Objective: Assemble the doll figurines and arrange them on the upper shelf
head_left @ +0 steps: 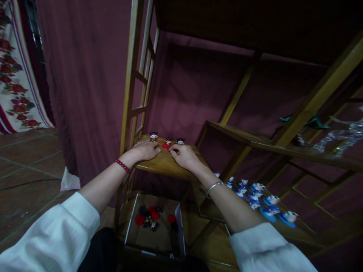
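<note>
Three small figurines with black hair buns stand at the back of a wooden shelf board (167,166). My left hand (145,150) lies flat on the board with its fingers stretched out, just in front of the left figurine (153,136). Close to the middle figurine (168,141), my right hand (185,155) has thumb and fingertips pinched at the edge of its red base. The right figurine (180,141) is partly hidden behind that hand.
Below is an open cardboard box (147,240) with several red and black figurines (153,212). Several blue-and-white figurines (270,209) stand on a lower shelf at right. A higher shelf (255,141) holds a clear glass-like ornament (338,138). Upright lattice (129,94) borders the left.
</note>
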`<move>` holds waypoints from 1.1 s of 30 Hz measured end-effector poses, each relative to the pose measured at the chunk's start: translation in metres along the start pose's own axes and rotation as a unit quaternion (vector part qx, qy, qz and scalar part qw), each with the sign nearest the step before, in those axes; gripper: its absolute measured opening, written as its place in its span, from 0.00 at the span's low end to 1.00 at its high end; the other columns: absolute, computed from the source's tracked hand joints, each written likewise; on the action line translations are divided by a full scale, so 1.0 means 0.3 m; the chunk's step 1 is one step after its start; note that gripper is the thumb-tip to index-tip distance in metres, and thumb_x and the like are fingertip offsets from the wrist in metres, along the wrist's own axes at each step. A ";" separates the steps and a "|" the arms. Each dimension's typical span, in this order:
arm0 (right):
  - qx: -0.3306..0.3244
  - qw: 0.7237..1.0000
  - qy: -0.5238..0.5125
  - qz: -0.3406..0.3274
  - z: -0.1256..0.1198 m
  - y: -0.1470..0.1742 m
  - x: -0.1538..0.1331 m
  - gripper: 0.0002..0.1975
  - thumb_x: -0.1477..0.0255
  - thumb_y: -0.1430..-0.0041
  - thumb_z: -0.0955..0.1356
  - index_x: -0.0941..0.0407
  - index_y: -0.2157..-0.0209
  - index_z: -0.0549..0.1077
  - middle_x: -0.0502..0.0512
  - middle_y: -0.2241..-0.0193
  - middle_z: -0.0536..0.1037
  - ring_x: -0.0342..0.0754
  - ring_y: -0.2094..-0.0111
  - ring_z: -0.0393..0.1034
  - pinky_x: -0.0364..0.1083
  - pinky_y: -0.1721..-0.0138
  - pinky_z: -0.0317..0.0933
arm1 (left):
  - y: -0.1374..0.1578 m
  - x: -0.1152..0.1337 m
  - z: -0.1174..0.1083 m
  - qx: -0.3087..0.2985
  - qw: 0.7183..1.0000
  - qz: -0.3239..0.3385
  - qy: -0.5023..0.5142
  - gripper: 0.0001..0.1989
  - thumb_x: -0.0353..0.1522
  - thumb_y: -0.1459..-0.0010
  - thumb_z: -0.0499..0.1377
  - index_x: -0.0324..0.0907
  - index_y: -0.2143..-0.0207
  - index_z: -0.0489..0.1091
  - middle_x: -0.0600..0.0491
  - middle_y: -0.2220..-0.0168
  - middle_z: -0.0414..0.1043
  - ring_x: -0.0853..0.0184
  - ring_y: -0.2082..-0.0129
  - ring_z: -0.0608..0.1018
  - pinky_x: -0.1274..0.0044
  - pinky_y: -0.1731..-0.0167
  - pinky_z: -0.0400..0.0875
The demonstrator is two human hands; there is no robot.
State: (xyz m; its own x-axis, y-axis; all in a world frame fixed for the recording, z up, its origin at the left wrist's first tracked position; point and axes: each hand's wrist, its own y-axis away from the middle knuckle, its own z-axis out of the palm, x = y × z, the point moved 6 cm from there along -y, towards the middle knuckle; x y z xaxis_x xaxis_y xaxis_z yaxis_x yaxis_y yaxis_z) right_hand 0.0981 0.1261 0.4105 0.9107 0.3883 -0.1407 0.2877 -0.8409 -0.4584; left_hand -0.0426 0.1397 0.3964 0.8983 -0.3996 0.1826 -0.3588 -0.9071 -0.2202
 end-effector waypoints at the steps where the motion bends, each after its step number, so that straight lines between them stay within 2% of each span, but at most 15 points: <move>1: -0.002 1.000 0.002 0.000 0.001 0.000 0.000 0.11 0.76 0.47 0.63 0.53 0.65 0.77 0.52 0.70 0.79 0.45 0.71 0.70 0.41 0.66 0.60 | 0.001 0.000 -0.001 -0.001 1.000 -0.003 0.002 0.26 0.44 0.42 0.43 0.47 0.44 0.60 0.47 0.43 0.61 0.58 0.44 0.64 0.69 0.48 0.58; 10: -0.003 1.000 0.004 0.002 -0.001 0.002 0.001 0.12 0.75 0.46 0.63 0.53 0.65 0.77 0.52 0.71 0.79 0.45 0.71 0.70 0.41 0.65 0.60 | 0.004 0.003 -0.001 -0.004 1.000 -0.006 0.006 0.25 0.43 0.41 0.44 0.47 0.43 0.60 0.48 0.42 0.60 0.58 0.43 0.63 0.69 0.47 0.58; 19: -0.013 1.000 0.003 0.004 0.001 -0.001 0.004 0.12 0.76 0.47 0.63 0.53 0.64 0.77 0.52 0.69 0.79 0.46 0.70 0.71 0.42 0.65 0.60 | -0.007 -0.004 0.004 0.000 1.000 0.006 0.017 0.25 0.42 0.42 0.45 0.48 0.43 0.59 0.48 0.41 0.58 0.57 0.43 0.64 0.68 0.47 0.58; 25: -0.024 1.000 0.008 0.003 -0.004 0.003 -0.006 0.13 0.77 0.46 0.62 0.55 0.63 0.77 0.53 0.67 0.80 0.45 0.68 0.71 0.41 0.64 0.59 | -0.015 -0.010 0.013 -0.018 1.000 -0.007 0.021 0.25 0.42 0.42 0.45 0.50 0.43 0.58 0.51 0.40 0.56 0.58 0.42 0.63 0.69 0.47 0.58; 33: -0.015 1.000 -0.001 0.008 -0.002 0.006 0.002 0.13 0.77 0.46 0.62 0.55 0.63 0.77 0.54 0.67 0.80 0.45 0.68 0.71 0.41 0.63 0.60 | -0.019 -0.013 0.019 0.003 0.999 -0.008 0.032 0.25 0.42 0.43 0.46 0.50 0.44 0.60 0.50 0.41 0.59 0.58 0.43 0.64 0.70 0.46 0.58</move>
State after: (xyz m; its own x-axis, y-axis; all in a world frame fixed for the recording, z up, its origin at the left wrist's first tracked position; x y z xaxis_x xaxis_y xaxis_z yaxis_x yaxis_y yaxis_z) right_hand 0.0993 0.1246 0.4102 0.9148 0.3753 -0.1493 0.2817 -0.8578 -0.4300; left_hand -0.0427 0.1472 0.3916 0.8863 -0.3921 0.2465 -0.3418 -0.9129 -0.2230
